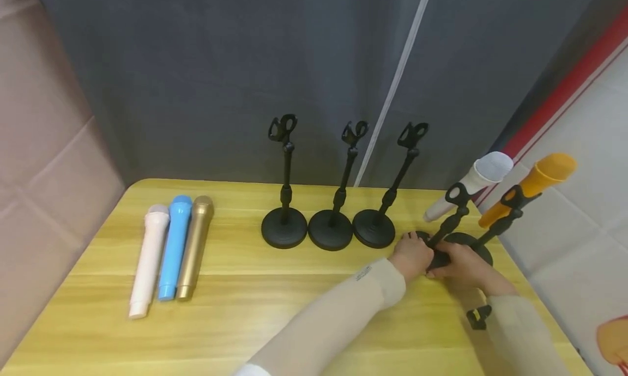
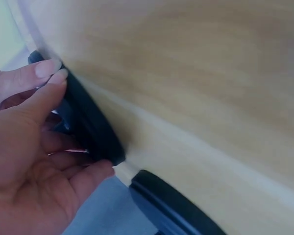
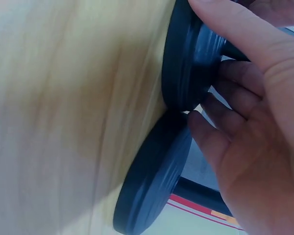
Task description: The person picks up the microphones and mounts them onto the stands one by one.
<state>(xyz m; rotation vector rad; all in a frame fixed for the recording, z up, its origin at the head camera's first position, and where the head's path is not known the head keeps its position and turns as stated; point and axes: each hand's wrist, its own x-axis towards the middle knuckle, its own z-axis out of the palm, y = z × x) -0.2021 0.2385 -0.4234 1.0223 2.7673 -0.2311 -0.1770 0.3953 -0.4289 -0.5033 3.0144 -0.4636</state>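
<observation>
At the table's right side, a black microphone stand (image 1: 450,223) carries a white microphone (image 1: 466,188) tilted in its clip. My left hand (image 1: 414,254) holds the left edge of its round base (image 2: 90,117), fingers curled round the rim. From the other side my right hand (image 1: 463,264) grips the same base, its thumb over the near edge in the right wrist view. Just right of it is a second stand (image 1: 497,227) bearing an orange microphone (image 1: 532,182); its round base (image 3: 154,166) meets the held one at the rim.
Three stands with bare clips, a left one (image 1: 284,226), a middle one (image 1: 331,229) and a right one (image 1: 374,227), line the back. On the left lie a pale pink microphone (image 1: 148,261), a blue one (image 1: 174,250) and a gold one (image 1: 194,250). A grey partition (image 1: 221,92) rises behind.
</observation>
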